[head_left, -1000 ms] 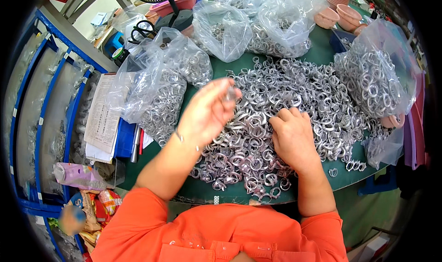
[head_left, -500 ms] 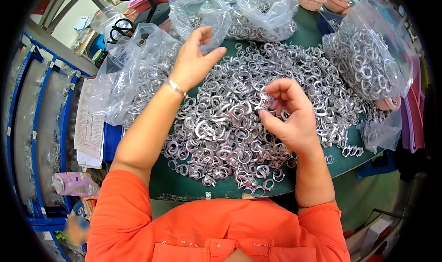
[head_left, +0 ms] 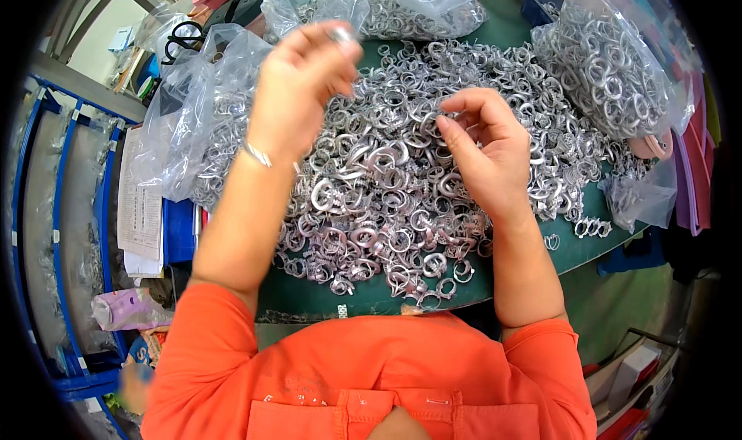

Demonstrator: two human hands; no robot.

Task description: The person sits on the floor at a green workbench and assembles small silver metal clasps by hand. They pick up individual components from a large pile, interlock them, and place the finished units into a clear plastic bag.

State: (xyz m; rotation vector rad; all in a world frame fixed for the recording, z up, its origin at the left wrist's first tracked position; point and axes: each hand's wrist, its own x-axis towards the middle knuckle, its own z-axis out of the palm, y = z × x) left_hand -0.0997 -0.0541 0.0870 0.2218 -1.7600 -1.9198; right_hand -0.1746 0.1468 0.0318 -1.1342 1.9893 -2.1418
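Note:
A wide pile of silver-grey metal rings (head_left: 386,173) covers the work table. Above its far left part, my left hand (head_left: 294,80) is raised and blurred by motion. A small silver ring (head_left: 340,35) shows at its fingertips, its details smeared. My right hand (head_left: 495,150) hovers over the right middle of the pile, thumb and fingertips drawn together. Rings behind those fingertips blend with the pile, so whether anything is pinched there is hard to make out.
Clear plastic bags of rings stand at the left (head_left: 220,123), at the back (head_left: 417,11) and at the right (head_left: 607,76). Black scissors (head_left: 182,42) lie far left, near printed sheets (head_left: 141,200). A blue rack (head_left: 58,231) stands at the left. Green table top (head_left: 301,301) shows along the front edge.
My left hand has swung up and left with a silver ring at its fingertips. The ornate ring no longer shows in my right hand, whose fingers have drawn closer together. The view has shifted slightly.

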